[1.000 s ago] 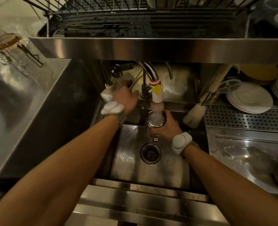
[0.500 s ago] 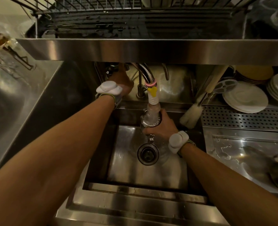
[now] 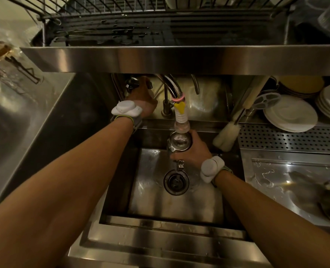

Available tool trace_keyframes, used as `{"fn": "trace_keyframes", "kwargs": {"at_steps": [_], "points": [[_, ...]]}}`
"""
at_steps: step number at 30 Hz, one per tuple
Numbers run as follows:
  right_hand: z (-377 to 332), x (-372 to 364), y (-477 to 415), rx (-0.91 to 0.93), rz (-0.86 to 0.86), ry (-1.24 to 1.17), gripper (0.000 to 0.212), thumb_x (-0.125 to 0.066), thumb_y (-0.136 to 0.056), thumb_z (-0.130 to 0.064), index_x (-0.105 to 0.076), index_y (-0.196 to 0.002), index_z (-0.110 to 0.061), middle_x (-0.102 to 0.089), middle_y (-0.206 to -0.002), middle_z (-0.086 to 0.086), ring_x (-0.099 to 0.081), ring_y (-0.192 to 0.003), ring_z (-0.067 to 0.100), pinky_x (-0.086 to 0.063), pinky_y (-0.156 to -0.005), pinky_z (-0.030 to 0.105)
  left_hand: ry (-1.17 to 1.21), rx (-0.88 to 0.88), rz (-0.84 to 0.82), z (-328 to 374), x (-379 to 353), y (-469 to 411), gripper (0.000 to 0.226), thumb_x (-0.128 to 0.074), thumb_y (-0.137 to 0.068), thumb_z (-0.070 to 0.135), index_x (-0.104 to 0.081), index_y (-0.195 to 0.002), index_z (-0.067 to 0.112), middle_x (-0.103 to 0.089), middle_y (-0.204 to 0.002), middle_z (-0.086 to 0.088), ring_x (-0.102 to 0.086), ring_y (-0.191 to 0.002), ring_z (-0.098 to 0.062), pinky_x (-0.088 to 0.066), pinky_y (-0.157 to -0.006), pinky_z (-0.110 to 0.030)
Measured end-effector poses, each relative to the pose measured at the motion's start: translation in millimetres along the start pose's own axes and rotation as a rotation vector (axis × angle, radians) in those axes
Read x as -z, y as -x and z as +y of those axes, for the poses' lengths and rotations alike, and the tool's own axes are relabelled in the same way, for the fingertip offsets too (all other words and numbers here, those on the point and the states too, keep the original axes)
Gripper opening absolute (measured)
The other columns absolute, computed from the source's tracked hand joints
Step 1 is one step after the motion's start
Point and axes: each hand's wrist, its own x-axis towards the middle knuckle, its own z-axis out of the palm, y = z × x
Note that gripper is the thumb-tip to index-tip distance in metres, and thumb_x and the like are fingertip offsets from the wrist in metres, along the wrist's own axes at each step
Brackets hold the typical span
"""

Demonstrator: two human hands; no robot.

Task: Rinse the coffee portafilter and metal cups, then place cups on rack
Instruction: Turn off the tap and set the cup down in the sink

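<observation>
My right hand (image 3: 194,149) grips a metal cup (image 3: 179,141) and holds it upright right under the tap nozzle (image 3: 181,120), over the sink (image 3: 179,207). The cup's mouth faces up, and its inside looks wet and shiny. My left hand (image 3: 142,95) reaches far back under the shelf and is closed on the tap handle (image 3: 132,85). The wire rack (image 3: 140,8) sits on the steel shelf above the sink. No portafilter is recognisable.
The drain (image 3: 176,181) lies in the sink floor below the cup. A bottle brush (image 3: 228,135) leans at the sink's right rim. White plates (image 3: 291,113) are stacked on the perforated drainer at right. A steel counter (image 3: 15,122) lies to the left.
My left hand went from the soap bottle up and back onto the tap handle. The cup stayed under the nozzle; the water stream seen earlier no longer shows.
</observation>
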Motion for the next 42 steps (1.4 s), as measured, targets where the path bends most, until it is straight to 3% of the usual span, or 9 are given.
{"fn": "trace_keyframes", "kwargs": {"at_steps": [8, 12, 15, 21, 26, 32, 35, 38, 42], "points": [[3.2, 1.9, 4.2, 0.002, 0.006, 0.012, 0.097, -0.089, -0.049, -0.034, -0.036, -0.130, -0.030, -0.059, -0.112, -0.012, -0.059, -0.106, 0.014, -0.046, -0.090, 0.026, -0.028, -0.017, 0.013, -0.7, -0.3, 4.1, 0.054, -0.062, -0.075, 0.018, -0.038, -0.123, 0.018, -0.062, -0.101, -0.008, -0.060, -0.089, -0.030, -0.036, -0.065, -0.032], [4.5, 2.6, 7.5, 0.008, 0.001, 0.010, 0.094, -0.090, -0.050, -0.032, -0.038, -0.129, -0.028, -0.060, -0.116, -0.007, -0.059, -0.107, 0.016, -0.047, -0.094, 0.031, 0.038, -0.014, 0.021, 1.5, 6.3, 18.8, 0.065, -0.061, -0.079, 0.017, -0.031, -0.137, 0.016, -0.062, -0.118, -0.012, -0.061, -0.103, -0.033, -0.045, -0.078, -0.034], [7.6, -0.1, 12.7, -0.019, -0.001, 0.002, 0.093, -0.089, -0.052, -0.032, -0.037, -0.129, -0.026, -0.060, -0.117, -0.005, -0.059, -0.106, 0.017, -0.048, -0.094, 0.033, 0.108, 0.037, 0.096, -0.4, -5.7, 60.4, 0.048, -0.058, -0.086, 0.020, -0.042, -0.129, 0.006, -0.064, -0.109, -0.019, -0.063, -0.096, -0.035, -0.048, -0.079, -0.036], [26.2, -15.8, 23.7, -0.105, 0.008, -0.070, 0.095, -0.087, -0.059, -0.023, -0.031, -0.135, -0.017, -0.055, -0.109, -0.004, -0.056, -0.099, 0.016, -0.044, -0.077, 0.022, 0.653, 0.519, -0.503, 8.2, -79.7, 162.7, 0.044, -0.038, -0.095, 0.051, -0.052, -0.127, 0.025, -0.060, -0.128, -0.011, -0.056, -0.118, -0.033, -0.045, -0.101, -0.051], [21.6, -26.3, 27.2, -0.348, -0.086, -0.371, 0.071, -0.066, -0.082, -0.021, -0.029, -0.142, -0.028, -0.048, -0.131, 0.006, -0.056, -0.104, 0.026, -0.054, -0.062, 0.033, 0.788, 0.576, -0.458, 16.1, -84.0, 170.9, 0.049, -0.032, -0.097, 0.050, -0.050, -0.130, 0.019, -0.057, -0.132, -0.011, -0.055, -0.120, -0.029, -0.042, -0.104, -0.049], [1.8, -16.3, 3.2, -0.154, 0.061, -0.570, 0.048, -0.050, -0.084, -0.031, -0.045, -0.130, -0.040, -0.058, -0.121, 0.003, -0.061, -0.100, 0.019, -0.055, -0.073, 0.036, 0.906, 0.390, -0.288, 19.9, -79.8, 148.8, 0.044, -0.027, -0.097, 0.052, -0.048, -0.130, 0.031, -0.058, -0.131, -0.007, -0.056, -0.119, -0.026, -0.042, -0.102, -0.051], [32.5, -44.7, 22.0, -0.419, 0.001, -0.598, 0.027, -0.044, -0.094, -0.027, -0.054, -0.118, -0.022, -0.057, -0.123, 0.018, -0.058, -0.095, 0.023, -0.050, -0.078, 0.036, 0.909, 0.651, -0.446, 5.4, -106.0, 180.7, 0.054, -0.027, -0.098, 0.052, -0.054, -0.126, 0.016, -0.060, -0.129, -0.012, -0.058, -0.116, -0.028, -0.046, -0.100, -0.043], [32.4, -51.2, 39.4, -0.629, -0.061, -0.607, 0.029, -0.039, -0.095, -0.031, -0.060, -0.096, -0.011, -0.065, -0.098, 0.017, -0.061, -0.079, 0.024, -0.050, -0.072, 0.037, 0.921, 0.809, -0.656, 13.6, -96.0, 193.1, 0.064, -0.025, -0.097, 0.055, -0.062, -0.117, 0.006, -0.064, -0.120, -0.018, -0.062, -0.111, -0.030, -0.049, -0.096, -0.040], [-16.5, -20.1, -8.1, -0.241, 0.112, -0.635, 0.033, -0.046, -0.091, -0.035, -0.055, -0.120, -0.023, -0.062, -0.115, 0.008, -0.060, -0.104, 0.023, -0.050, -0.093, 0.040, 0.949, 0.491, -0.344, 39.8, -61.4, 131.1, 0.040, -0.037, -0.098, 0.042, -0.055, -0.122, 0.015, -0.059, -0.128, -0.016, -0.059, -0.114, -0.029, -0.046, -0.101, -0.047]]}}
